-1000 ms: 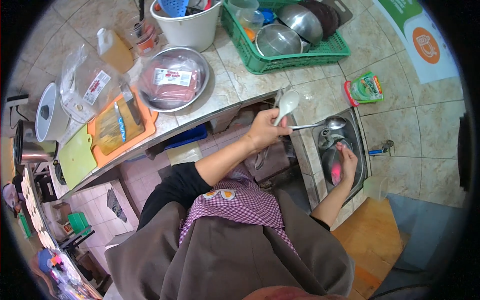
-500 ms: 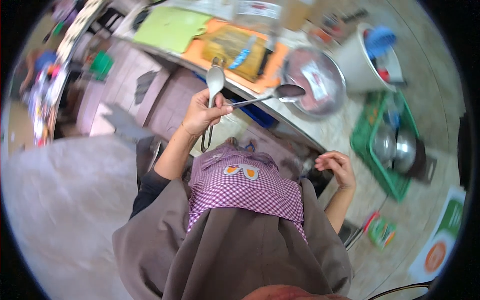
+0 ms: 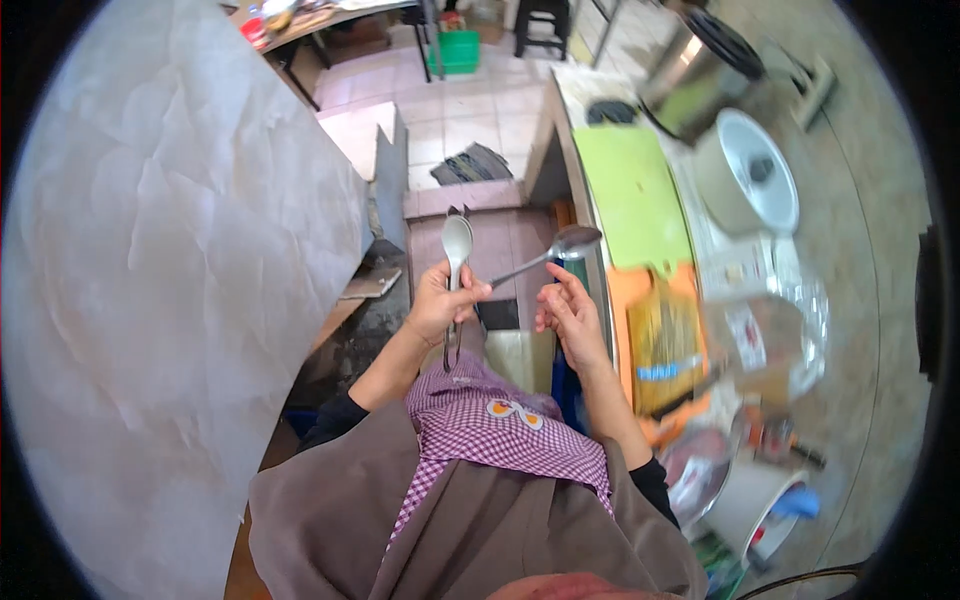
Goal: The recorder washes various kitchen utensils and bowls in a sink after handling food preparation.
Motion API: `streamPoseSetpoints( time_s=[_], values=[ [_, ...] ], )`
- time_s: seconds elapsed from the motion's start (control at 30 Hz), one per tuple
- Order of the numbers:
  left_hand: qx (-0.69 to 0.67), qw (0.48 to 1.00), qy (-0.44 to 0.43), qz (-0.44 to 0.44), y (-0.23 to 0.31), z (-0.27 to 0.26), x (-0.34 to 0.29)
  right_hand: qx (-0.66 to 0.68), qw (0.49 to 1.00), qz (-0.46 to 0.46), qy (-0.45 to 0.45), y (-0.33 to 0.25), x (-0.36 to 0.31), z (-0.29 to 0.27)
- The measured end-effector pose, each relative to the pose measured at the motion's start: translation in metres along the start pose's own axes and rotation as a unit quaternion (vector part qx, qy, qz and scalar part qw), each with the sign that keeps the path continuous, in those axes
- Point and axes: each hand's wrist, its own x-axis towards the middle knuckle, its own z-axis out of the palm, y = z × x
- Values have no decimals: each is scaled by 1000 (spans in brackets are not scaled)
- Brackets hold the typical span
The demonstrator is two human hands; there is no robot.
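My left hand (image 3: 437, 306) is closed around several utensils in front of my apron. A pale spoon (image 3: 457, 238) points away from me, and a metal spoon (image 3: 574, 241) sticks out to the right. Below the fist shows the looped end of a thin metal utensil (image 3: 451, 352), perhaps tongs; its far tip is mostly behind the pale spoon. My right hand (image 3: 574, 318) is raised just below the metal spoon's bowl, its fingers apart and holding nothing. Whether a fingertip touches that spoon I cannot tell.
Along the right, a counter carries a green cutting board (image 3: 635, 190), an orange board (image 3: 622, 290) with a yellow-brown board (image 3: 662, 335), a white bucket (image 3: 715, 180) and a metal urn (image 3: 685, 85). A bowl (image 3: 695, 462) stands nearer me. A large pale surface (image 3: 180, 300) fills the left.
My body and view have turned left, so the counter now lies along my right side. The utensils stay in my left hand. My right hand has come up close to the metal spoon.
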Motion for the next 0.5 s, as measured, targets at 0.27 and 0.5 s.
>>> streamPoseSetpoints(
  time_s=[0.27,0.5],
  values=[
    [37,990,-61,-123,100,38,-40,-31,969,-186,160,-106,5,67],
    [4,982,-123,-143,187,60,65,-96,950,-191,226,-195,106,85]
  ],
)
